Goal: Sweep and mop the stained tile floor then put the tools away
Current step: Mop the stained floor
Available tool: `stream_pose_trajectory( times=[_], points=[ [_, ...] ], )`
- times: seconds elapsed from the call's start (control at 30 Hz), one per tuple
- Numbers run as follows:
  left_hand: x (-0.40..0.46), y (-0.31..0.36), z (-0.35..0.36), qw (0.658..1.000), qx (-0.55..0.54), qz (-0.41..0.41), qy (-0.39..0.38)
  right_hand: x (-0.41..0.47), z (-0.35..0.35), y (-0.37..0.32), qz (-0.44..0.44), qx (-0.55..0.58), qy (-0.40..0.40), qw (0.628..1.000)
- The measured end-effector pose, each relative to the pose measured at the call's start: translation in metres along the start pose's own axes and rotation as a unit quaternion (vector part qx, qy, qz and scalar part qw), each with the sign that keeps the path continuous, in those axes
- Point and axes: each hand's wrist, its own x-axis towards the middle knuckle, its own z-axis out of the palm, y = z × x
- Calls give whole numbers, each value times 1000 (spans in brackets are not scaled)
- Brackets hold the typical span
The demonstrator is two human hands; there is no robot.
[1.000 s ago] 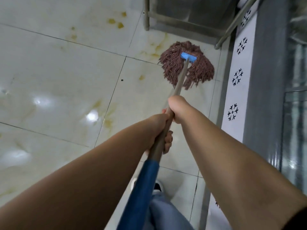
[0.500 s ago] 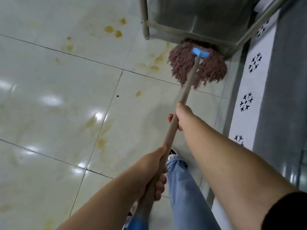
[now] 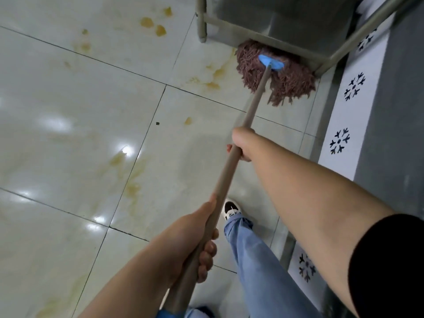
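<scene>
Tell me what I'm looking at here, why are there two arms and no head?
The camera sits on the person's head and looks down, so you see what they see: their own arms. The left hand grips the mop handle low down, near the person, and the right hand grips it higher up, nearer the mop. At the far end is the reddish-brown mop head with a blue clip, pressed on the tile floor against the bottom bar of a metal frame. Yellowish stains are still on the tiles. Below you can see a jeans leg and a shoe.
</scene>
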Motion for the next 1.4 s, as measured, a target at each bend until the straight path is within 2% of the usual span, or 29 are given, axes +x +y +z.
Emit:
stream_pose_trajectory(
  times=[0.3, 0.43, 0.53, 0.63, 0.73, 0.87, 1.0, 1.1, 1.23, 1.4],
  points=[
    [-36, -177, -83, 999, -4, 7, 40, -107, 112, 132, 14, -27, -26, 999],
    [-41, -238, -111, 999, 1, -14, 41, -139, 150, 182, 22, -49, -35, 998],
    [-36, -258, -111, 999, -8, -26, 31, -142, 159, 200, 33, -73, -32, 996],
    [-23, -251, -105, 999, -21, -32, -1, -128, 154, 193, 39, -87, -27, 995],
    [-16, -215, -97, 999, -32, -39, 0, -106, 145, 165, 39, -79, -6, 996],
    [5, -127, -65, 999, -30, 11, -15, -59, 105, 81, 23, -102, -6, 994],
    [13, -27, -27, 994, -70, 44, -66, -23, 55, 0, -16, -139, -12, 990],
    [11, 12, -7, 989, -98, 64, -91, -7, 34, -33, -29, -162, -10, 986],
    [7, 5, -9, 987, -104, 81, -96, -11, 33, -33, -29, -159, -12, 987],
    [-2, -66, -52, 988, -109, 70, -80, -50, 75, 18, -15, -199, -49, 979]
  ],
)
